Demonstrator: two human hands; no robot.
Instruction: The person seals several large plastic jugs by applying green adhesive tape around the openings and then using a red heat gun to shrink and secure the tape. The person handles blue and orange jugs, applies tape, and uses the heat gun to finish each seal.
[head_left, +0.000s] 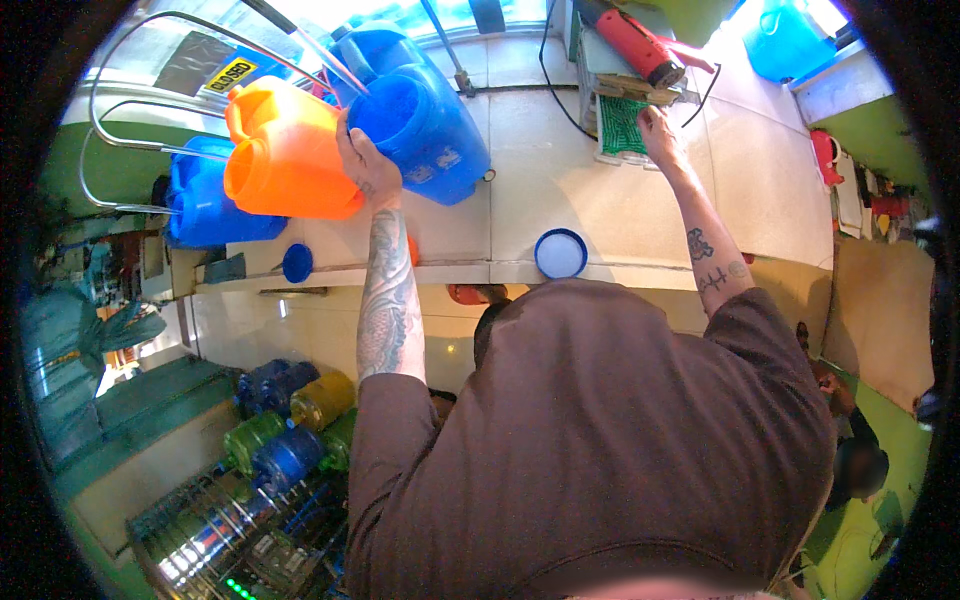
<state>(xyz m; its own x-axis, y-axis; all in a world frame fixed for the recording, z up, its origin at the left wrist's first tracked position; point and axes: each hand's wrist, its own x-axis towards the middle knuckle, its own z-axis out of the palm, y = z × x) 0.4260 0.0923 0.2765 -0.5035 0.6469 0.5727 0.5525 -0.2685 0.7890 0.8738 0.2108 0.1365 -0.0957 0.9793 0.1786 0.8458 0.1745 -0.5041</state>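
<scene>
My left hand (371, 166) rests against the mouth side of a large blue plastic jerrycan (442, 142), between it and an orange plastic jerrycan (300, 150). A metal tube enters the blue jerrycan's open mouth. How firmly the fingers grip cannot be told. At the upper right, my right hand (658, 135) has its fingertips at the edge of a green patterned sheet or packet (621, 126) in a stacked organizer; whether it pinches anything is unclear. A red heat gun or similar tool (637, 46) lies on top of the organizer, just above that hand.
Another blue jerrycan (214, 195) stands left, with a bent metal tube in it. A blue screw cap (560, 253) and a second blue cap (298, 262) lie near the counter's front edge (450, 271). Several water bottles (289, 457) stand lower left. Another person (859, 457) is at lower right.
</scene>
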